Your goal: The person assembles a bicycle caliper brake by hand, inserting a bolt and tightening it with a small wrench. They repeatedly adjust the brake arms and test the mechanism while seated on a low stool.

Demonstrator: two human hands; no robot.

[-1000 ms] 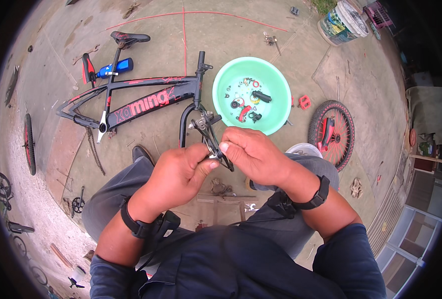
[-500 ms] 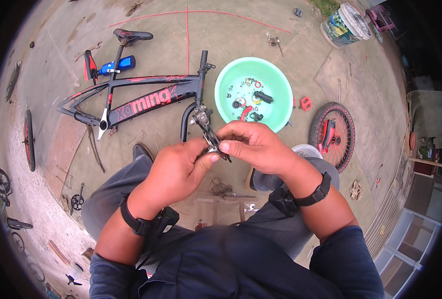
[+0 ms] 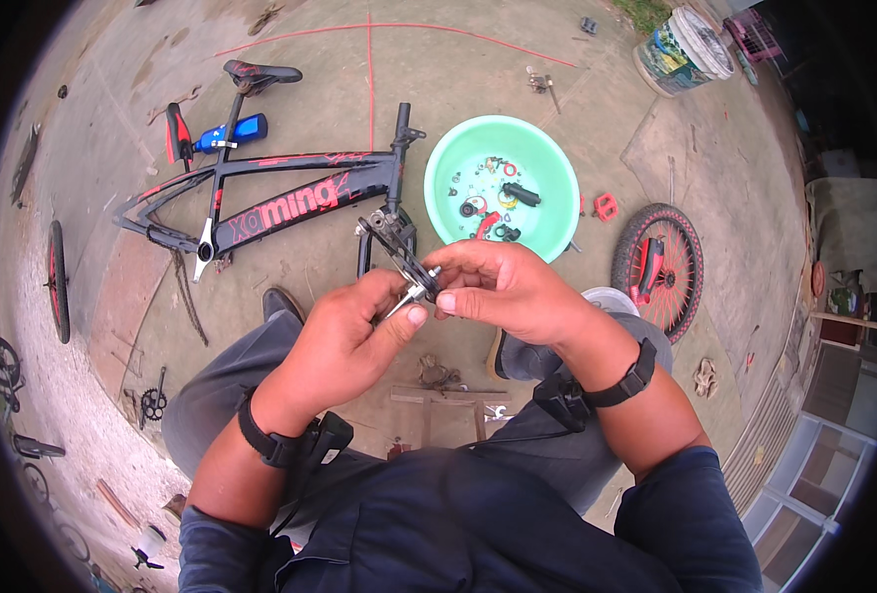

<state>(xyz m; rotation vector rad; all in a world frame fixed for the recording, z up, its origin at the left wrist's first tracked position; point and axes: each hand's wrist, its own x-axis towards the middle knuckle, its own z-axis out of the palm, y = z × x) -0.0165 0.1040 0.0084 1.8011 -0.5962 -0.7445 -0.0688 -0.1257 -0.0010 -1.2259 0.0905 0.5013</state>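
In front of me, both hands meet around a bicycle derailleur (image 3: 392,237), a dark, long cage with silver parts at its far end. My right hand (image 3: 503,292) pinches the cage's near end between thumb and fingers. Between the thumb and fingers of my left hand (image 3: 345,336) is a slim silver rod-like piece (image 3: 414,295), slanting across the derailleur's near end; its exact kind is unclear. Just beyond lies a black and red bicycle frame (image 3: 290,203), its fork (image 3: 364,252) partly behind the derailleur and my fingers.
A light green basin (image 3: 438,158) holds several small bike parts. Rightward are a red pedal (image 3: 607,206) and a small wheel (image 3: 701,262) with a red and black part on it. A paint bucket (image 3: 671,64) stands far right. At left lie a crankset (image 3: 152,403) and a chain (image 3: 189,306).
The derailleur's far end has swung left and turned between my hands. More of the silver piece now shows by my left thumb. Both forearms stay nearly where they were.
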